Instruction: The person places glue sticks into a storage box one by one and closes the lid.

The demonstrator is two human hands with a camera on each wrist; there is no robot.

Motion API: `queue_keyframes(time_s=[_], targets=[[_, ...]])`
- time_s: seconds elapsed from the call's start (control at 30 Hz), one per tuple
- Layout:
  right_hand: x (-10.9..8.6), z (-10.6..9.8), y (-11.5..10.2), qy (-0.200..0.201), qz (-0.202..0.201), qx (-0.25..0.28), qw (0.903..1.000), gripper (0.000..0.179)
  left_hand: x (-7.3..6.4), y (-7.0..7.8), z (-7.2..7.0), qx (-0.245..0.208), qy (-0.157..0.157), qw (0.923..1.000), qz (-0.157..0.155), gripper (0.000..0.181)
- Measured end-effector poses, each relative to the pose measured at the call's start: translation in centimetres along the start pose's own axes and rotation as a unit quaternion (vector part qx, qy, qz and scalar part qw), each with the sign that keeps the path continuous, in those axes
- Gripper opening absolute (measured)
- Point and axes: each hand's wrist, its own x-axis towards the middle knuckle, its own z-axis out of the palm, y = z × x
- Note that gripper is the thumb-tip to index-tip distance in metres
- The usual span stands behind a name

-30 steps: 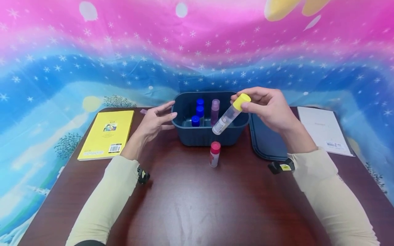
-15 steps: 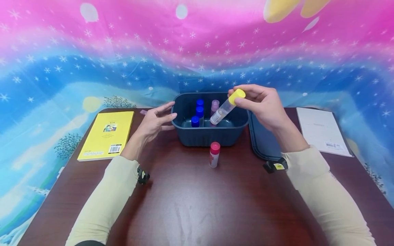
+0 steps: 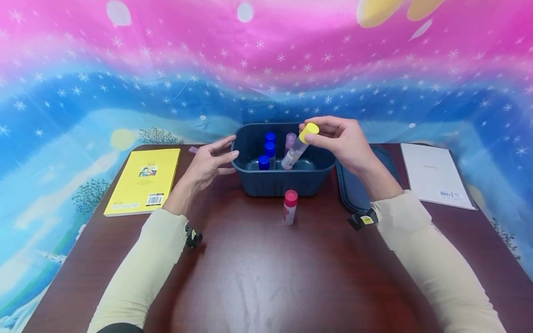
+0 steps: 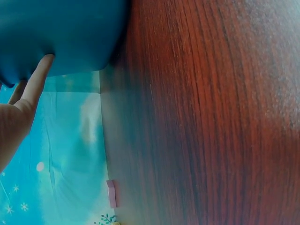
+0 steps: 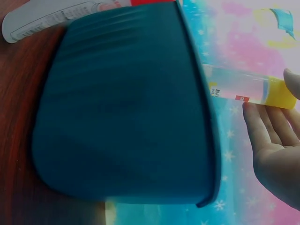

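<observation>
My right hand (image 3: pixel 343 143) pinches the yellow cap of a clear glue stick (image 3: pixel 294 153), which slants down inside the dark blue-grey plastic bin (image 3: pixel 285 182). In the right wrist view the glue stick (image 5: pixel 239 86) shows beyond the bin's rim, its lower end hidden. Several glue sticks stand in the bin: blue-capped ones (image 3: pixel 269 149) to the left, a purple one (image 3: pixel 290 139) behind the held one. With extended fingers my left hand (image 3: pixel 208 164) touches the bin's left end; a fingertip (image 4: pixel 47 58) meets its outer wall. A red-capped glue stick (image 3: pixel 290 208) stands upright before the bin.
A yellow book (image 3: pixel 143 185) lies at the left of the brown table (image 3: pixel 258 268), and a white book (image 3: pixel 437 175) at the right. Partly under my right arm lies a dark lid (image 3: pixel 350 185). A small purple piece (image 4: pixel 111 193) lies at the table's back edge.
My right hand has moved left, bringing the yellow-capped glue stick from over the bin's front rim to inside the bin, more upright. My left hand stays at the bin.
</observation>
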Motion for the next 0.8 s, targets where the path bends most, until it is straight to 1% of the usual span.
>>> queue_keyframes(time_s=[0.1,0.3,0.37,0.53,0.8], targets=[[0.3,0.1,0.4,0.001,0.017,-0.008,0.9998,0.033,0.1,0.1,0.0,0.000,0.001,1.0000,-0.001,0.060],[0.8,0.3,1.1,0.004,0.048,-0.070,0.9964,0.036,0.0,0.0,0.0,-0.001,0.001,1.0000,0.000,0.060],[1.0,0.3,1.3,0.004,0.054,-0.081,0.9952,0.038,0.0,0.0,0.0,-0.003,0.001,1.0000,0.000,0.060],[1.3,0.2,1.7,0.004,0.067,-0.103,0.9924,0.040,0.0,0.0,-0.1,-0.007,0.001,1.0000,0.001,0.059],[1.8,0.3,2.1,-0.014,0.111,-0.138,0.9841,0.040,0.1,0.0,0.0,-0.001,0.000,1.0000,-0.001,0.059]])
